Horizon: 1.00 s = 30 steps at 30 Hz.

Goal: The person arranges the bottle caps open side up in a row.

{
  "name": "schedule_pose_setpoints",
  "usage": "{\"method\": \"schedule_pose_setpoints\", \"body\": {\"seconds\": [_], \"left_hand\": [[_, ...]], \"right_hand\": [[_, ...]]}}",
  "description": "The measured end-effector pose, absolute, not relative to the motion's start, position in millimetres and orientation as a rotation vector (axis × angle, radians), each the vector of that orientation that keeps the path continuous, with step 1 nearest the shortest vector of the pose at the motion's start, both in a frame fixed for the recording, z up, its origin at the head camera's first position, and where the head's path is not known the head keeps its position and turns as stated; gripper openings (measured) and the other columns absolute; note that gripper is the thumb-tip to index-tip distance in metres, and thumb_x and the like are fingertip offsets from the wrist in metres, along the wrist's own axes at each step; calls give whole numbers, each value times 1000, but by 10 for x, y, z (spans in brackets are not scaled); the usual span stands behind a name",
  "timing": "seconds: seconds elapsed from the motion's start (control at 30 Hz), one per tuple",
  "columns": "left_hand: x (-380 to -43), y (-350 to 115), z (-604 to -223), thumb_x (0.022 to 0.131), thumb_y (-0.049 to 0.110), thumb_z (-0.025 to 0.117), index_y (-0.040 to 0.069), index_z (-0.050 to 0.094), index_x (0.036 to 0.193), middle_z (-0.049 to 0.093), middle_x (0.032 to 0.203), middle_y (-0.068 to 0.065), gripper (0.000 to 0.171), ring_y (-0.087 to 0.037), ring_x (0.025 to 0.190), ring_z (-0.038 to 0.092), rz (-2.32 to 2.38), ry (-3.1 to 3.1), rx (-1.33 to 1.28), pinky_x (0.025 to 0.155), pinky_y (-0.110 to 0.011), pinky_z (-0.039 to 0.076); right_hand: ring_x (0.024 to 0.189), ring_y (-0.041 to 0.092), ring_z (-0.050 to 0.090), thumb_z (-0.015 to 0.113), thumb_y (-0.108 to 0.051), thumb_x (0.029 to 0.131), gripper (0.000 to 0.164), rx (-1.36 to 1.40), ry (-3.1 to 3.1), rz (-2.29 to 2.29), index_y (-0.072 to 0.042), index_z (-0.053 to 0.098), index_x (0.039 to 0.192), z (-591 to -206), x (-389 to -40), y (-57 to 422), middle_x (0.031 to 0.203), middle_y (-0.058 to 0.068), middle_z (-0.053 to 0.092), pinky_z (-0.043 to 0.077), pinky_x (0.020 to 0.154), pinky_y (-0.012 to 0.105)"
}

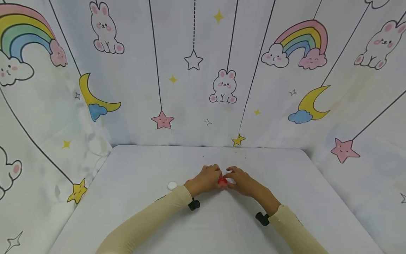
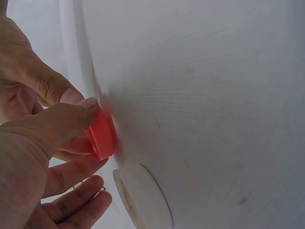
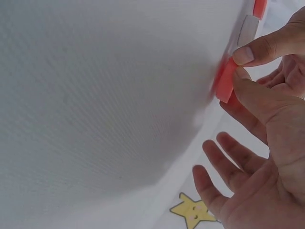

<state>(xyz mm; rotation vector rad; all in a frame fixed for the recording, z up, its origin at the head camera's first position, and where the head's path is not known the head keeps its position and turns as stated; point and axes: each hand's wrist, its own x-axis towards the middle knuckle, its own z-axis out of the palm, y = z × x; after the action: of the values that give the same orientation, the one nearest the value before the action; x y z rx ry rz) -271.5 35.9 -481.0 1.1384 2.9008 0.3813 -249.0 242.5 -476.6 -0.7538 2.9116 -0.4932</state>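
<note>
In the head view a red ribbed bottle cap [image 1: 222, 182] sits on the white table between both hands. My left hand [image 1: 206, 179] pinches it with thumb and forefinger; its other fingers are loosely bent. From the other side my right hand [image 1: 243, 181] also grips the cap, thumb on the near side and forefinger beyond, the remaining fingers spread. Close beside it lies a white cap [image 2: 143, 195], which the left hand hides in the head view. The right wrist view shows this white cap [image 3: 248, 31] between the held red cap [image 3: 226, 82] and a second red cap [image 3: 259, 7].
Another white cap [image 1: 172, 185] lies to the left of the left hand, near the sleeve. The white table [image 1: 215, 225] reaches back to a printed cloth backdrop [image 1: 133, 88], with cloth walls on both sides. Black wrist cameras [image 1: 262, 218] hang under the forearms.
</note>
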Motion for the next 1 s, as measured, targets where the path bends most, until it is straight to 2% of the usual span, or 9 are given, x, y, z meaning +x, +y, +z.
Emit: {"method": "schedule_pose_setpoints", "body": {"seconds": [0.27, 0.73, 0.87, 1.0], "left_hand": [[-2713, 341, -4807, 93, 46, 81, 12, 74, 108, 63, 115, 0, 37, -15, 106, 60, 367, 2903, 1131, 100, -42, 46], [-2708, 339, -4830, 93, 44, 82, 13, 74, 107, 63, 116, -1, 35, -17, 108, 61, 371, 2899, 1125, 101, -43, 46], [-2707, 320, -4846, 91, 45, 83, 13, 73, 111, 63, 118, -2, 40, -17, 110, 61, 359, 2890, 1120, 102, -44, 46], [-2721, 279, -4873, 91, 51, 81, 12, 71, 122, 63, 125, -4, 50, -19, 117, 61, 354, 2874, 1090, 104, -46, 47]], "right_hand": [[137, 40, 54, 78, -18, 97, 31, -751, 2913, -500, -10, 75, 127, -4817, -2500, 2401, 147, 19, 57, 47, 105, 68], [135, 40, 56, 78, -21, 98, 31, -728, 2928, -463, -10, 75, 127, -4850, -2483, 2378, 147, 19, 58, 47, 104, 69], [133, 41, 57, 78, -21, 98, 31, -725, 2932, -444, -9, 75, 127, -4854, -2478, 2377, 146, 20, 58, 48, 102, 70], [133, 41, 57, 77, -24, 99, 36, -710, 2925, -422, -9, 72, 131, -4855, -2468, 2385, 145, 20, 58, 47, 101, 71]]}}
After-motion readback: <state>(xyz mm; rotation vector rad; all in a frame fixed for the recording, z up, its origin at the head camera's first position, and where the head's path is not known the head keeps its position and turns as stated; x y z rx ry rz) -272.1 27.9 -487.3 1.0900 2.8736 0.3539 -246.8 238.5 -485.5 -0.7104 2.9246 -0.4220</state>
